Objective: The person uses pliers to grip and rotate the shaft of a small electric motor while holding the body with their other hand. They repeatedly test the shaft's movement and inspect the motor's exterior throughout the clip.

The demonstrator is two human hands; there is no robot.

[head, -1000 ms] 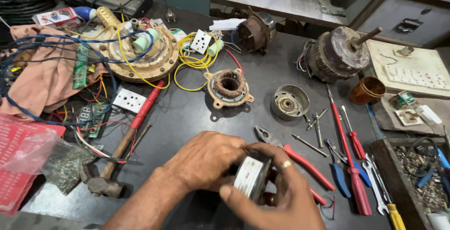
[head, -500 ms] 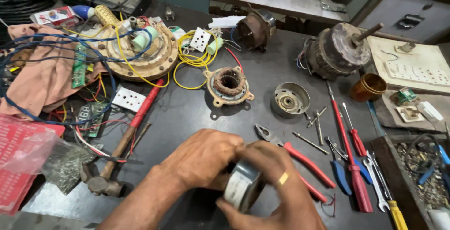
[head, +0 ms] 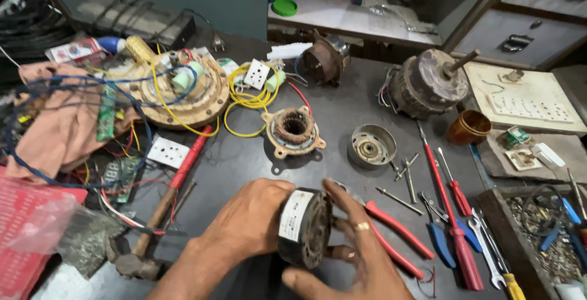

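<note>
- Dark cylindrical motor housing with a white paper label (head: pixel 304 226): held low in the view, above the near edge of the dark metal workbench (head: pixel 342 116), turned so its ribbed round face points right.
- Left hand (head: pixel 247 220): fingers closed over the labelled side and top of the housing, gripping it firmly.
- Right hand (head: pixel 354 257): fingers spread and curled against the ribbed face, thumb beneath; a gold ring shows on one finger. It supports the housing rather than clamping it.
- Step in hand, as a judgement: inspection or turning of the housing between both hands; a further move would call for a steady two-handed grip, since the part looks heavy and rounded.
- Red-handled pliers (head: pixel 391 233): lying on the bench just right of the right hand.
- Long red-handled screwdriver (head: pixel 446 208), blue-handled pliers (head: pixel 440 236) and a steel open spanner (head: pixel 486 245): grouped further right.
- Loose steel bolts (head: pixel 403 171): scattered between the pliers and a round silver end cap (head: pixel 371 147).
- Copper-wound stator on a tan flange (head: pixel 294 130): beyond the hands, mid-bench.
- Large grey motor with a protruding shaft (head: pixel 425 86): far right.
- Wooden-handled hammer (head: pixel 143 248): left of the left forearm.
- Round beige fan winding with yellow wires (head: pixel 183 92): far left.
</note>
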